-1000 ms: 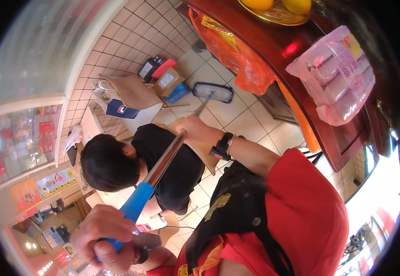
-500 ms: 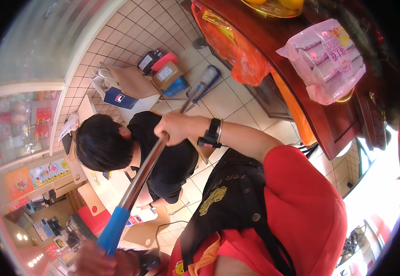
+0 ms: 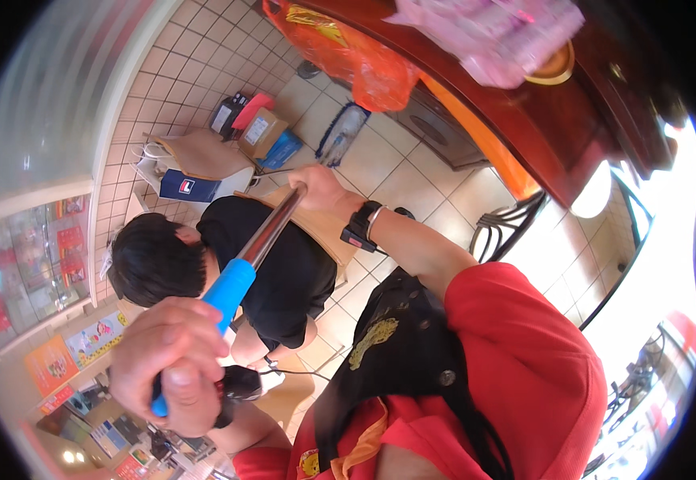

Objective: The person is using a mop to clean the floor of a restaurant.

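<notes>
A floor mop [image 3: 234,288] slants across the view, with a blue grip and a shiny metal shaft. My left hand [image 3: 170,364], at the lower left, is wrapped round the blue grip near its end. Farther along, my right hand [image 3: 318,190] grips the metal shaft and hides part of it. Beyond that hand the flat mop head [image 3: 343,134], whitish with a blue fringe, lies on the tiled floor. A black strap with a small device [image 3: 359,227] sits on my right wrist.
A seated person in black [image 3: 264,264] is close beneath the shaft. Boxes [image 3: 262,134] and paper bags [image 3: 196,172] stand by the tiled wall. At the upper right, a red-brown wooden cabinet [image 3: 540,136] carries a pink package [image 3: 492,36]; an orange-red plastic bag [image 3: 364,68] hangs beside it.
My left hand has come up from the lower edge with the blue grip. My right hand is a little higher in the picture. The whole view has shifted, moving the cabinet upward and left.
</notes>
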A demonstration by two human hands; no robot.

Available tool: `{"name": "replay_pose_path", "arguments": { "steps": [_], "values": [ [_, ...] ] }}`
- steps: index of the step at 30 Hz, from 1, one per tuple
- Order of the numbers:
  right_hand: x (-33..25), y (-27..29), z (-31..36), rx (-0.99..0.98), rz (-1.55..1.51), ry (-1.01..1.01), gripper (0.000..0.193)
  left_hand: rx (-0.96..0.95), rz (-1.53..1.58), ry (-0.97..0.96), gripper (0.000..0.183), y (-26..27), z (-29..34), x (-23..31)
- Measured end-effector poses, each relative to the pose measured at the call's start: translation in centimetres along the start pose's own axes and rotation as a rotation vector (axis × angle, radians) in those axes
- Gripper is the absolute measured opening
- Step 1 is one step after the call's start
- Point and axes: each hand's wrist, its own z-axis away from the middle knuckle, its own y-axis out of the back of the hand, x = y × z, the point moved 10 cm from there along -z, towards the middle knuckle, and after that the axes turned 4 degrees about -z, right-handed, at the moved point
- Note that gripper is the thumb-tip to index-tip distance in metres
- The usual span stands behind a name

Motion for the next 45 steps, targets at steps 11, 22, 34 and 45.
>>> {"name": "replay_pose_path", "arguments": {
  "steps": [11,22,34,45],
  "values": [
    [-9.4,1.8,20.0,0.07,0.088,-0.1,0.01,-0.193,0.171,-0.183,0.038,1.0,12.1,12.5],
    [-19.7,-3.5,26.5,-0.41,0.141,0.131,0.012,0.644,-0.024,-0.061,0.023,7.1,28.5,23.8],
    [3.5,2.4,15.9,-0.201,-0.073,0.078,0.013,-0.251,-0.162,0.045,0.025,-18.2,17.5,8.1],
    [-8.5,2.5,25.4,-0.1,0.094,0.007,0.014,-0.004,0.033,0.01,0.024,-4.8,20.0,15.3]
  ]
}}
